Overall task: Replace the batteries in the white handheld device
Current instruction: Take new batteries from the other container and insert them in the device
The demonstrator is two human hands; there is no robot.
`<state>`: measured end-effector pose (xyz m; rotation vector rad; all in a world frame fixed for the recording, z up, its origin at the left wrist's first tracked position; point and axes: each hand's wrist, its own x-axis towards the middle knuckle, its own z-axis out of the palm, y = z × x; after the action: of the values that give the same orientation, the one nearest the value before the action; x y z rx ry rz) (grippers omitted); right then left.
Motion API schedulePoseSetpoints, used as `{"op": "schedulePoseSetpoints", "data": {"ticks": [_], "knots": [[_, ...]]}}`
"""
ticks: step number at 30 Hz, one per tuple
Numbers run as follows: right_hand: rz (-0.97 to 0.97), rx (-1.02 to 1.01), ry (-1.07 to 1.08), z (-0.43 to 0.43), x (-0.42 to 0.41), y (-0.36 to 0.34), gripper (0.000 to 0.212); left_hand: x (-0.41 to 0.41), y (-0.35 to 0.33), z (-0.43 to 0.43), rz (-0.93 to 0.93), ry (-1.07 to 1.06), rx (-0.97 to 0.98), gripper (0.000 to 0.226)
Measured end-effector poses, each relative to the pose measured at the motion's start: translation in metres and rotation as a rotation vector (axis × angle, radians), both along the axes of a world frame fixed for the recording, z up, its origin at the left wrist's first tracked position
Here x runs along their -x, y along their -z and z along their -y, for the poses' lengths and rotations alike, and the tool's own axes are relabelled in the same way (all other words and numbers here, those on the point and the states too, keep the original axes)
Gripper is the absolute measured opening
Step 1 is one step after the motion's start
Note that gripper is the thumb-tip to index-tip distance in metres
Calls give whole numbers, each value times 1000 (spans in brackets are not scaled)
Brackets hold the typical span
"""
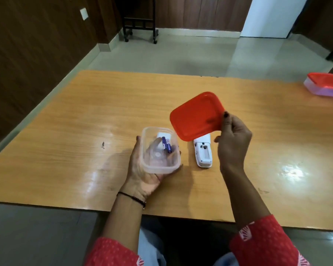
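- The white plastic handheld device (202,152) lies flat on the glossy orange-brown wooden table (85,112), back side up, with its battery bay uncovered. Its upper end is hidden behind the lid.
- From the right hand (233,139) the device sits at about 8 o'clock, close by but not touched. From the left hand (142,169) it lies at about 3 o'clock, just beyond the container.
- The left hand is palm up under a clear rectangular plastic container (152,167). The thumb runs along its 9 o'clock wall and fingertips curl up at its 3 o'clock side, so the hand grips the box.
- Inside the container lie blue cylindrical batteries (166,144) and, at 12 o'clock from them, a small white plastic piece (163,135).
- The right hand is raised above the table, wrist bent, and pinches the red rounded-rectangle plastic lid (197,116) at its 3 o'clock edge, thumb on the near face. The lid tilts and hangs over the device's top.
- A thin black thread bracelet (132,196) circles the left wrist.
- At 2 o'clock on the table stands a second clear container with a red lid (325,84), well apart from both hands.
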<state>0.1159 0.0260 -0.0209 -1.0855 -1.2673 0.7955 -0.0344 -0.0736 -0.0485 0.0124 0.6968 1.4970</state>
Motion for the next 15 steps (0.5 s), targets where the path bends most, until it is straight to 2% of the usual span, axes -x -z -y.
{"op": "schedulePoseSetpoints", "data": {"ticks": [3, 5, 10, 15], "knots": [[-50, 163, 249, -22, -51, 12, 33, -3, -3, 1, -50, 87, -44, 86], [23, 296, 362, -33, -89, 24, 35, -6, -3, 0, -43, 114, -56, 78], [538, 557, 327, -33, -137, 39, 32, -15, -1, -5, -128, 143, -47, 69], [843, 544, 408, -27, -129, 36, 29, -17, 2, -5, -394, 79, 60, 42]]}}
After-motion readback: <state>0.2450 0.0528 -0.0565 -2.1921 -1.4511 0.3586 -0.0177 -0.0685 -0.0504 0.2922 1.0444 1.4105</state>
